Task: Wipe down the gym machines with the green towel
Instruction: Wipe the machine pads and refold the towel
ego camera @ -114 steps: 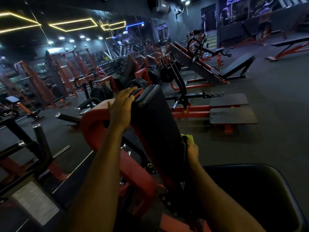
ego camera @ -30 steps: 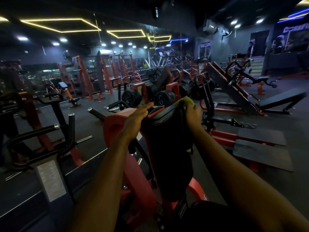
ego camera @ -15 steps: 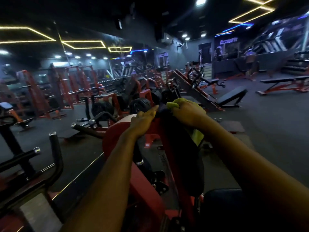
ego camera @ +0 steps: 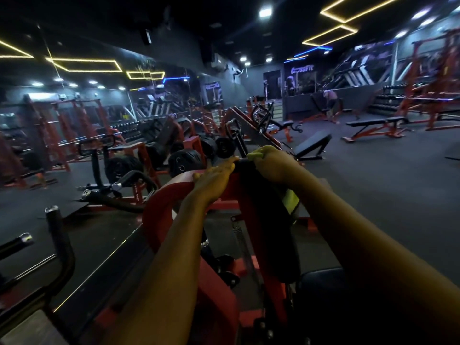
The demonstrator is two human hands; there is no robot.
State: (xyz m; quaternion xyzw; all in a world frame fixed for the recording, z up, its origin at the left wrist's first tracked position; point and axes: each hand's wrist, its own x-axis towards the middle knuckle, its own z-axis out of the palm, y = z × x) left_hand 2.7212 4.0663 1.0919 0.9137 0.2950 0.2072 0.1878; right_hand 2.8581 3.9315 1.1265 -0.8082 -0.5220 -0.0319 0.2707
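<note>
Two hands on top of the backrest, towel under my right.

My right hand (ego camera: 271,163) has its fingers curled round the green towel (ego camera: 256,154), bunched against the top edge of the upright black pad (ego camera: 271,232). A loose tail of the cloth hangs down the pad's right side. My left hand (ego camera: 214,174) lies flat beside it, fingers straight and together, gripping nothing and resting where the pad meets the red frame (ego camera: 159,202). I judge the towel light, soft and limp. It would drag and fold rather than slide, so it is best held as a wad in the palm, not by a corner. The pad looks like smooth, faintly glossy vinyl over cushioning, with rounded edges. The frame reads as hard painted steel, curved and thick.
</note>
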